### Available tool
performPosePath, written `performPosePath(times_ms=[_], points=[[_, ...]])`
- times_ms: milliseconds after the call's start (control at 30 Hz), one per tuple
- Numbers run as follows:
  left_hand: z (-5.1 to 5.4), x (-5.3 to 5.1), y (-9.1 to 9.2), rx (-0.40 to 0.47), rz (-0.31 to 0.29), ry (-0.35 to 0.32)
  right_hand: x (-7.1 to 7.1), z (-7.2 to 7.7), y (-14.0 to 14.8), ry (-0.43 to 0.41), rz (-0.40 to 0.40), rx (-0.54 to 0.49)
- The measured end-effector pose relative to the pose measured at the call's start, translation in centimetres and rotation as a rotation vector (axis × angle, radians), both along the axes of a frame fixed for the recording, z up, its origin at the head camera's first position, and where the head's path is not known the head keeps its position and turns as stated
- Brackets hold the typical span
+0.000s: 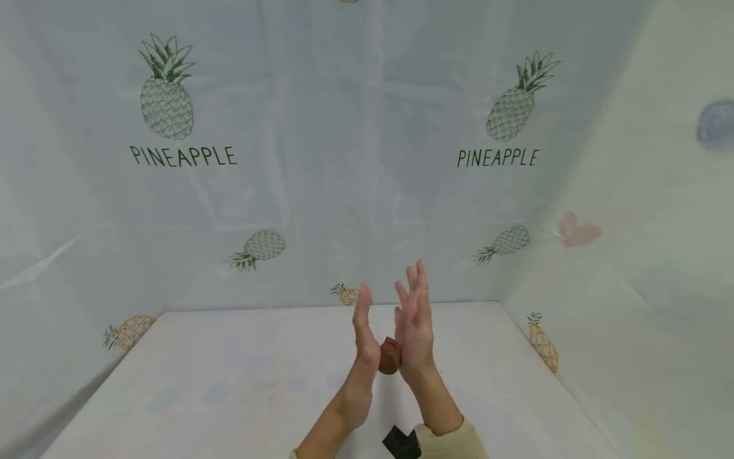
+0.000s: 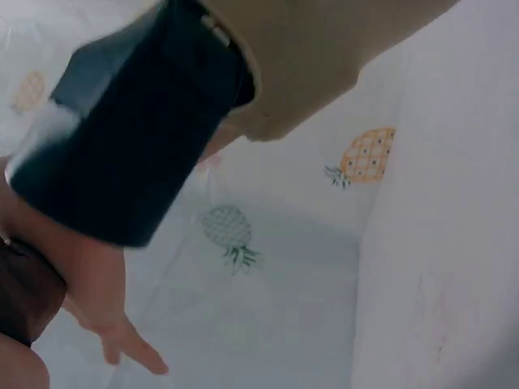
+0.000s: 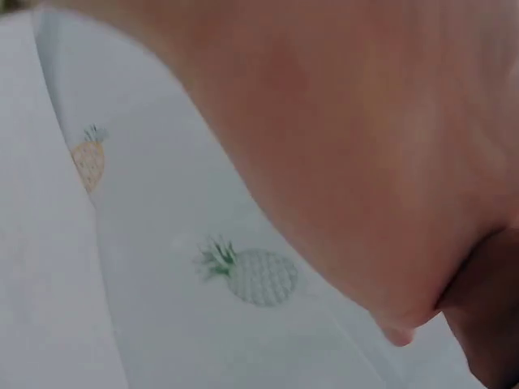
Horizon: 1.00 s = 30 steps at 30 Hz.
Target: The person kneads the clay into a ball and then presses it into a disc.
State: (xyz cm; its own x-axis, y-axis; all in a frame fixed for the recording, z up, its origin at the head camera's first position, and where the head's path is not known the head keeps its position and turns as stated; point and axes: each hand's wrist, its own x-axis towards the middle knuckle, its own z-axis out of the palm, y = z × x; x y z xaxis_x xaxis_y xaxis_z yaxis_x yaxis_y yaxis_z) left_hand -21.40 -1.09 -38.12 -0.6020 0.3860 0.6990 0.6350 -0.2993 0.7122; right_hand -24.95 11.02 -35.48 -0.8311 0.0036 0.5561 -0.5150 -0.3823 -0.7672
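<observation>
Brown lump (image 1: 390, 358) pressed between two palms, above the worktop (image 1: 229, 357).
Head view: the left hand (image 1: 366, 347) and right hand (image 1: 415, 338) keep straight fingers, the grip being palms pressed from both sides, likely what holds the lump up; it hangs short of the far edge, nearer the far right corner; pineapple-printed sheeting (image 1: 321, 159) lines the space around this white surface. Left wrist view: the lump shows beside a dark band (image 2: 122, 138). Right wrist view: it meets a palm.

Brown lump (image 1: 389, 358), rounded below, angular above; sandwiched between left hand (image 1: 366, 347) and right hand (image 1: 416, 330).
</observation>
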Motion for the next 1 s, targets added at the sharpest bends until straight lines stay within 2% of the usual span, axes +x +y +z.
performPosePath(times_ms=[67, 133, 200, 267, 367, 400, 433, 500, 533, 600, 700, 767, 900, 1000], points=[[0.1, -0.3, -0.6, 0.032, 0.03, 0.03, 0.6, -0.1, -0.6, -0.119, 0.125, 0.066], [0.1, -0.7, -1.4, 0.052, 0.041, 0.045, 1.3, -0.1, -1.3, -0.203, 0.236, 0.127], [0.2, -1.3, -2.2, 0.067, 0.028, 0.026, 2.1, 0.0, -2.1, -0.238, 0.317, 0.165], [0.2, -1.8, -3.0, 0.08, 0.034, -0.019, 2.8, 0.2, -2.8, -0.226, 0.37, 0.173], [0.1, -2.4, -3.7, 0.082, 0.132, -0.107, 3.5, 0.1, -3.8, -0.137, 0.374, 0.123], [0.1, -2.5, -3.8, 0.071, 0.184, -0.13, 3.6, 0.1, -4.0, -0.098, 0.357, 0.094], [0.1, -2.5, -3.7, 0.05, 0.239, -0.15, 3.7, 0.0, -4.2, -0.057, 0.326, 0.069], [0.0, -2.5, -3.4, 0.014, 0.294, -0.167, 3.5, -0.1, -4.3, 0.022, 0.248, 0.026], [-0.1, -2.4, -3.1, 0.006, 0.29, -0.163, 3.3, -0.2, -4.2, 0.056, 0.211, 0.009], [-0.1, -2.2, -2.5, 0.004, 0.224, -0.161, 2.9, -0.3, -3.9, 0.107, 0.137, -0.003], [-0.1, -1.5, -1.6, 0.034, 0.085, -0.148, 2.3, -0.4, -3.1, 0.161, 0.056, 0.014], [0.0, -0.9, -1.2, 0.058, 0.024, -0.114, 1.9, -0.4, -2.6, 0.189, 0.01, 0.037], [0.6, -0.1, -0.6, 0.083, -0.018, 0.017, 1.1, -0.4, -1.8, 0.161, 0.014, 0.065], [0.8, -0.3, -0.9, 0.099, -0.004, 0.073, 0.9, -0.7, -2.1, 0.056, 0.095, 0.099]])
